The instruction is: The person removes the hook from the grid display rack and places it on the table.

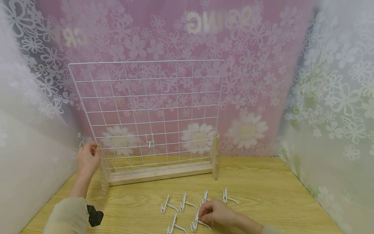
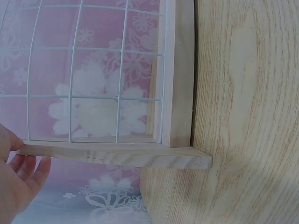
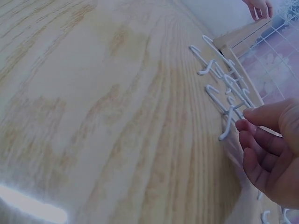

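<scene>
A white wire grid panel (image 1: 169, 106) stands upright in a wooden stand (image 1: 160, 175). My left hand (image 1: 88, 158) pinches the stand's left upright (image 2: 117, 156) near its top, thumb on one side and fingers on the other. One white hook (image 1: 150, 143) hangs on the grid, low and left of its middle. At the table's front, my right hand (image 1: 217, 213) has thumb and forefinger at the end of a white metal hook (image 3: 229, 116), seemingly pinching it. Whether that hook is off the table, I cannot tell.
Several similar hooks lie on the wood-grained table (image 1: 257, 182), among them a left one (image 1: 166, 204) and a right one (image 1: 226, 196). Behind the grid hangs a pink flowered curtain (image 1: 257, 81); pale flowered sheets close off both sides.
</scene>
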Tool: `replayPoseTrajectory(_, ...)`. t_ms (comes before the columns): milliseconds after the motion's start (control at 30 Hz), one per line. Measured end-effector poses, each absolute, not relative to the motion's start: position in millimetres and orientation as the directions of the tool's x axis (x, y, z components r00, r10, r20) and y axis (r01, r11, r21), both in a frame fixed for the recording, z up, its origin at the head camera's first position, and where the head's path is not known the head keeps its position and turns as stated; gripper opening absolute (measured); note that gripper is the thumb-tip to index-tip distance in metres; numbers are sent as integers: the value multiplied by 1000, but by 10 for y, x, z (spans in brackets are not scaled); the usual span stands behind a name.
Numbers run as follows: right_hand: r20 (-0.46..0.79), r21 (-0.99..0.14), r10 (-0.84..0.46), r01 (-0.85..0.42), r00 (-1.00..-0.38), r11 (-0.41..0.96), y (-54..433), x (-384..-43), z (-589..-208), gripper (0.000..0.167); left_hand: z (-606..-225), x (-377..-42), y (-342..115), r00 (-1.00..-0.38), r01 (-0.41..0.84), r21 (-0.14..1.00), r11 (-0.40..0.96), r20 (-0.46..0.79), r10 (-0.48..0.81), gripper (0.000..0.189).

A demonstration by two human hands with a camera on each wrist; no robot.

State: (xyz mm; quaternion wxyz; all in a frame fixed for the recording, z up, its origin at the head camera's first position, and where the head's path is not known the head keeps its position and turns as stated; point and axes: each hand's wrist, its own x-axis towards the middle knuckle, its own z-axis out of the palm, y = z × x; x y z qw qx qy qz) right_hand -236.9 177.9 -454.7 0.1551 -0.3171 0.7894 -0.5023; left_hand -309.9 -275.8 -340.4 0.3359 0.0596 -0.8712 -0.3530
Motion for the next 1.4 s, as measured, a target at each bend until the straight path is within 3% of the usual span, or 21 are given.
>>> replayPoseTrajectory(567,69,-852,-573,-347,-817,392,1633,-2548,-4151,18,-3385,-3084,-2758,-779,129,659,741,530,-336,24)
replayPoseTrajectory(1400,172,-831,-519,-407,-837,380,1194,-2853,-3610,13,-3403,-3101,-2769,-778,136,662,737,532,-334,24)
